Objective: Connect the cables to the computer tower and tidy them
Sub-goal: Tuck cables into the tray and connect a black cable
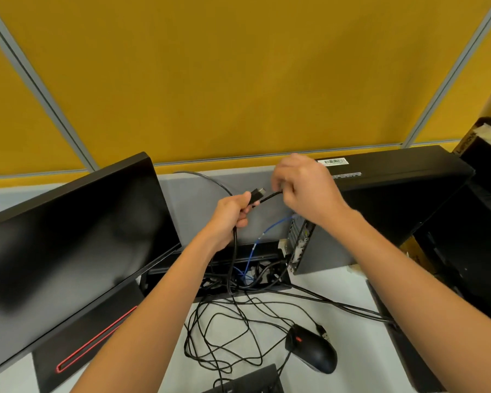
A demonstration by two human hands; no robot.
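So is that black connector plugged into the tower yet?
No, the black connector is in the air between the left hand and right hand, left of the tower.

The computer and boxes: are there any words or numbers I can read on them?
White sticker on the computer tower: barcode and print too small to read.
Label strip below it: too blurred to read.
Cardboard box: dark brand lettering, cut off and blurred, unreadable.
Nothing else has writing.

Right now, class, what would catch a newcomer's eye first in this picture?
Two hands meet mid-frame: the left hand grips a black cable behind its plug, while the right hand pinches the same cable. Below them, loose black cables sprawl over the white desk beside a mouse. A dark monitor fills the left, the computer tower the right.
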